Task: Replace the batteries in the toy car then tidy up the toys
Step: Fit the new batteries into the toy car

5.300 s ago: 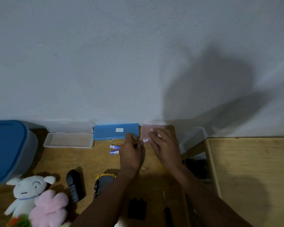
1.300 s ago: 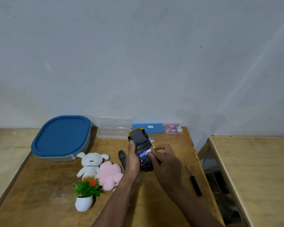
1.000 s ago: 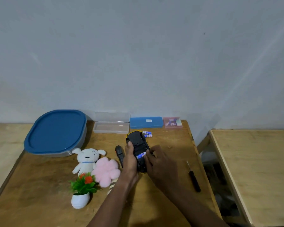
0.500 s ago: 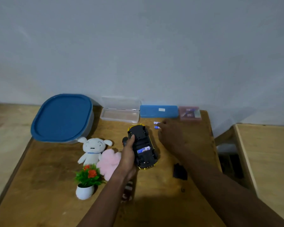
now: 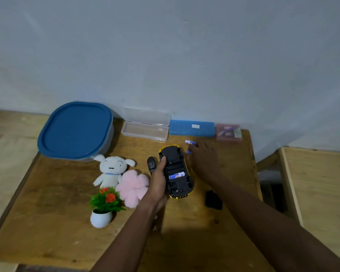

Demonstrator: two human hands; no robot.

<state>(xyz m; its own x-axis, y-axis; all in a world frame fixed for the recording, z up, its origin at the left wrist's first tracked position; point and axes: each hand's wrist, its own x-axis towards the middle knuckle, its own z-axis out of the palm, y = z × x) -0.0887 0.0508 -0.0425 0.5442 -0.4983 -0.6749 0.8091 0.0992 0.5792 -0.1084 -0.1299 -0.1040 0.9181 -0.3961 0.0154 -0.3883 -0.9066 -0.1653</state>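
Head camera: left hand [image 5: 159, 180] grips the upturned toy car [image 5: 177, 170]. Beside it the right hand [image 5: 204, 160] rests fingertips at loose batteries [image 5: 190, 142]; grip unclear.

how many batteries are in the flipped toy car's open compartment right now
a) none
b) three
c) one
c: a single blue-and-white battery lies in the open compartment on the underside of the toy car; the slots beside it look dark and empty.
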